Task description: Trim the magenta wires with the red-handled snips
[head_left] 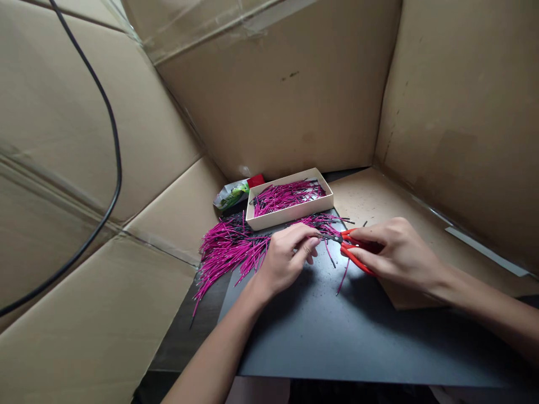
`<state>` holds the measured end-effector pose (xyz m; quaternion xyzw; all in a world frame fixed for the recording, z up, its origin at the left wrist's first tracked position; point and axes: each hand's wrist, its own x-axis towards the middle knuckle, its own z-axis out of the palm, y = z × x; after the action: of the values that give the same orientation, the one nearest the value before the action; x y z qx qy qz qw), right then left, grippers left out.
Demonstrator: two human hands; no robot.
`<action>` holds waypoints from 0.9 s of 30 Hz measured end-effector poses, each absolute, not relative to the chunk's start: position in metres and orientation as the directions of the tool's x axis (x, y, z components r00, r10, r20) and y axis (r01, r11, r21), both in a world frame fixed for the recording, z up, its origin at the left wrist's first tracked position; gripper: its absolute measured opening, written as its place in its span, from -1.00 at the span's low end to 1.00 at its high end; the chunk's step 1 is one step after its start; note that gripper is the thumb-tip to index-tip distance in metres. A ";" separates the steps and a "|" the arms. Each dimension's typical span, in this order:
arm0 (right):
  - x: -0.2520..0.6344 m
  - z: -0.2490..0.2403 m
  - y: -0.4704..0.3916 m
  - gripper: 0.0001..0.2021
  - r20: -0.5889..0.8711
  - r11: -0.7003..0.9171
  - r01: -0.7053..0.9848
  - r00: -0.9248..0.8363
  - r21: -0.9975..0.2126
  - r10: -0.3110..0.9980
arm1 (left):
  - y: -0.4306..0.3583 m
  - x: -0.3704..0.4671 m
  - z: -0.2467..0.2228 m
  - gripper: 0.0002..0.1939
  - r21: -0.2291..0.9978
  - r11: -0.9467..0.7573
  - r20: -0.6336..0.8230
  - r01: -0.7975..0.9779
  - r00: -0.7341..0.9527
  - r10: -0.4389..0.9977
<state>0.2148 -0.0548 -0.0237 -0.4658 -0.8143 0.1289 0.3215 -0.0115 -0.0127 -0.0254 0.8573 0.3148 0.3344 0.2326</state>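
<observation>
My right hand [398, 252] is closed around the red handles of a pair of pliers [357, 259], whose dark jaws point left. Just off the jaw tips, my left hand [292, 249] is closed in a pinch on a thin wire, mostly hidden by the fingers. Behind and left of that hand spreads a big pile of magenta wires [223, 252] with black ends. More such wires [290, 196] fill a shallow cream box [290, 213] beyond my hands. A few loose wires [343, 278] lie under the pliers.
A grey mat [295, 348] covers the work surface, with small dark bits scattered on it. Cardboard walls [273, 112] enclose the left, back and right. A flat cardboard sheet [404, 207] lies at right. A green-and-red packet [236, 193] sits behind the pile. A black cable [115, 140] hangs at left.
</observation>
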 end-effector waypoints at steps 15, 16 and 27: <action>0.216 -0.023 -0.054 -0.82 0.423 0.539 0.679 -0.353 -0.498 0.835 | -0.013 -0.012 -0.023 -0.78 0.607 -0.684 0.413 0.403 0.575 0.706; 0.216 -0.023 -0.055 -0.81 0.426 0.543 0.679 -0.356 -0.493 0.832 | -0.013 -0.012 -0.023 -0.78 0.612 -0.684 0.415 0.396 0.575 0.705; 0.215 -0.024 -0.055 -0.84 0.414 0.518 0.678 -0.329 -0.521 0.848 | -0.013 -0.013 -0.024 -0.79 0.614 -0.689 0.424 0.386 0.575 0.700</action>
<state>0.2150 -0.0555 -0.0242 -0.4741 -0.8052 0.1279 0.3326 -0.0129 -0.0133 -0.0241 0.8558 0.3172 0.3347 0.2345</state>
